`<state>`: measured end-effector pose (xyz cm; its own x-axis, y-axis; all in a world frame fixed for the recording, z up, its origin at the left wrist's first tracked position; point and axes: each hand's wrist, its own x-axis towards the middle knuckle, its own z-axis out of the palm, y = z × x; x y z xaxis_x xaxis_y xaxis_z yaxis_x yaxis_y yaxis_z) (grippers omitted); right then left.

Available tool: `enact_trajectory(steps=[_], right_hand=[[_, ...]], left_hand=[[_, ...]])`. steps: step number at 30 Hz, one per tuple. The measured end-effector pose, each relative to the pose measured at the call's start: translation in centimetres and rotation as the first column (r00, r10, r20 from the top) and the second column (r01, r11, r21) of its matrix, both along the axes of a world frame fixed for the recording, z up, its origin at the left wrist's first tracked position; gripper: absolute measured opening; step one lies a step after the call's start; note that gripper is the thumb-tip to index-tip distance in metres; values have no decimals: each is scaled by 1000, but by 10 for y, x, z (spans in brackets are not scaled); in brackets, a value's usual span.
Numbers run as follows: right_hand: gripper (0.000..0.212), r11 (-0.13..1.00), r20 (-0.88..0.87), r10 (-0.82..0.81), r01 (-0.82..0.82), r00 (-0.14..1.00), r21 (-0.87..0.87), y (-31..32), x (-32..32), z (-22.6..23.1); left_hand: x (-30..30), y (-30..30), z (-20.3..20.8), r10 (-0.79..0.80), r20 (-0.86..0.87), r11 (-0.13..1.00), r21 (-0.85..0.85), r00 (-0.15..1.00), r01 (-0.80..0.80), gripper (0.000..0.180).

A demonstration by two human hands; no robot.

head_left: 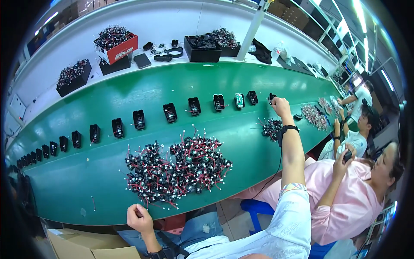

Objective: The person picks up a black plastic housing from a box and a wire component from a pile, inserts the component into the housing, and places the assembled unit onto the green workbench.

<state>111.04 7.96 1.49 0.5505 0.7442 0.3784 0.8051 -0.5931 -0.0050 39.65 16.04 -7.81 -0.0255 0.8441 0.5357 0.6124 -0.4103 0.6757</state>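
My right hand [281, 107] stretches out to the far right of the green table, its fingers closed on a small black plastic housing [271, 99]. Left of it a row of similar open black housings [170, 113] runs along the table, with parts and short wires inside. One housing [239, 100] shows a green circuit board. Held at the table's near edge, my left hand [140, 218] is curled closed; whatever its fingers hold is hidden. Beyond it lies a large heap of small black parts with red wires and white connectors [198, 164].
Boxes full of wired parts, one of them a red box [123, 49], stand on the back shelf. A smaller pile [271, 129] lies below my right forearm. Co-workers sit along the right, the nearest in a pink top [345, 203]. A cardboard box [92, 246] stands at lower left.
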Motion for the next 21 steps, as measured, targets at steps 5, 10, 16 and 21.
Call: enact_trajectory(steps=[5, 10, 16, 21], right_hand=[[5, 988, 91, 117, -106, 989, -115, 9, 47, -25], [3, 960, 87, 162, -137, 983, -244, 22, 59, -24], [5, 935, 100, 228, -189, 969, -298, 22, 55, -21], [18, 963, 19, 205, -198, 979, -185, 17, 47, -14]], left_hand=[[4, 0, -7, 10, -23, 1000, 1, 1000, -10, 12], [-1, -4, -11, 40, -69, 999, 9, 997, -39, 12], [2, -5, -8, 36, -24, 999, 19, 999, -35, 12], [1, -5, -8, 43, -51, 999, 26, 998, -41, 12]])
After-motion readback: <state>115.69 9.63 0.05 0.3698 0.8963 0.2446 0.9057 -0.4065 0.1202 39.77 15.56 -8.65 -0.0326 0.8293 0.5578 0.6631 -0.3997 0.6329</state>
